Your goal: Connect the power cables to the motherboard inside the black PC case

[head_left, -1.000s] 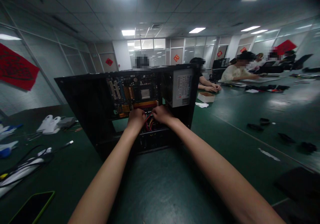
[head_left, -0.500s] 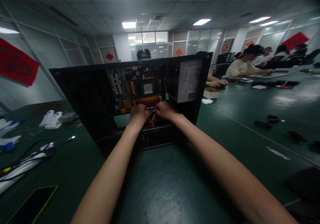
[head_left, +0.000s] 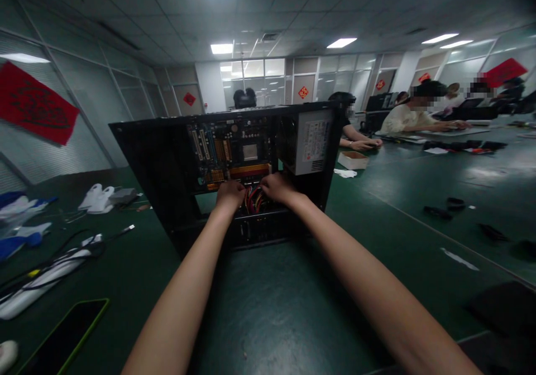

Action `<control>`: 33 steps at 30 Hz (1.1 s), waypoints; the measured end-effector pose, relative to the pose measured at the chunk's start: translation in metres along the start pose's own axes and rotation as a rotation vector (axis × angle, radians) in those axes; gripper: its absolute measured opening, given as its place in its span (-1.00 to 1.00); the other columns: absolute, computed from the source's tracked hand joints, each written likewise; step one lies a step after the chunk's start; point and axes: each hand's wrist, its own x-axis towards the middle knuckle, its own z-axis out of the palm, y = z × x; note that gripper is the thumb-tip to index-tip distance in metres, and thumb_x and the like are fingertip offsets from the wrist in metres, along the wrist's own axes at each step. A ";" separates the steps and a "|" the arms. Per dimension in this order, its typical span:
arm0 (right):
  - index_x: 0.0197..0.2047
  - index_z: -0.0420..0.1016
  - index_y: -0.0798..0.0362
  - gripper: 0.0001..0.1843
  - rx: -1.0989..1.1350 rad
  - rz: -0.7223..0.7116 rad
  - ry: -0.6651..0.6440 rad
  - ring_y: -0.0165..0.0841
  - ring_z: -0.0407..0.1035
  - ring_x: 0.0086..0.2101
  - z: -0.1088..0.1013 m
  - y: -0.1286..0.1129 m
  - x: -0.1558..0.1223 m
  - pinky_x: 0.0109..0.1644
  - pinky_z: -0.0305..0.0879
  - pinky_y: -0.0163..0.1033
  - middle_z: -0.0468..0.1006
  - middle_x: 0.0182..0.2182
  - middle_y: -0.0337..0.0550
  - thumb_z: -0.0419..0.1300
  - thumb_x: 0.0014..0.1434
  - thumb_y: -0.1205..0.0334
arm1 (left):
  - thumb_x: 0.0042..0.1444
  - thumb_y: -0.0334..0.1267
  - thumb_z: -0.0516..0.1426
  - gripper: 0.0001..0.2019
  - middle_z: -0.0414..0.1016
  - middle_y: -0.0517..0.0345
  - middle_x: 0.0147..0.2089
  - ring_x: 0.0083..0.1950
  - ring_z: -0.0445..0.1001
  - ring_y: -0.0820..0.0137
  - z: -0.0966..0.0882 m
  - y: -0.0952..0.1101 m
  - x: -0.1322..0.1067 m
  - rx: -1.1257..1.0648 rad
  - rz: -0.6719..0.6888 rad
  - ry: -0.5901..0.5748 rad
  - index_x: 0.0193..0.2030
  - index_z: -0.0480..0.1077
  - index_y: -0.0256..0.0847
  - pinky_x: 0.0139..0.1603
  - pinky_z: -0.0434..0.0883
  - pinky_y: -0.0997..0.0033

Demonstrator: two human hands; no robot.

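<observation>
- A long white plastic strip with black cord lies on the flat green counter, left of the big black metal computer case.
- A flat black phone with a bright green edge is left of the case, and nearer.
- A small open pale box sits right of the case.
- The left hand and right hand, fingers bent, hide some thin red and yellow wires low inside the case. I can't tell if they grip them.
- The case stands up on the counter, open side facing front, showing a dark board with orange slots and a boxy grey metal power box.
</observation>
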 end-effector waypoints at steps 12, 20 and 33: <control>-0.05 0.67 0.01 -0.69 0.012 -0.015 0.002 -0.25 0.53 -0.08 0.000 0.000 0.001 -0.09 0.31 -0.32 0.67 -0.09 -0.04 0.10 0.31 0.24 | 0.16 -0.20 0.15 -0.76 0.68 0.00 -0.16 -0.08 0.60 0.23 0.002 -0.001 0.004 0.028 -0.009 0.004 -0.16 0.67 -0.09 -0.13 0.42 0.42; -0.05 0.66 0.02 -0.69 -0.005 -0.013 0.007 -0.25 0.53 -0.10 0.001 0.000 0.002 -0.10 0.31 -0.31 0.67 -0.10 -0.03 0.09 0.31 0.24 | 0.16 -0.19 0.13 -0.74 0.67 -0.04 -0.12 -0.04 0.59 0.20 -0.002 0.003 0.001 0.043 -0.024 -0.005 -0.15 0.66 -0.09 -0.08 0.43 0.38; -0.07 0.66 0.05 -0.70 0.042 -0.033 0.018 -0.23 0.53 -0.11 0.001 0.003 0.000 -0.13 0.30 -0.29 0.67 -0.10 -0.01 0.09 0.31 0.25 | 0.18 -0.19 0.11 -0.76 0.63 -0.09 -0.05 0.00 0.58 0.08 -0.008 0.012 -0.011 0.033 -0.088 -0.011 -0.16 0.62 -0.06 -0.06 0.44 0.23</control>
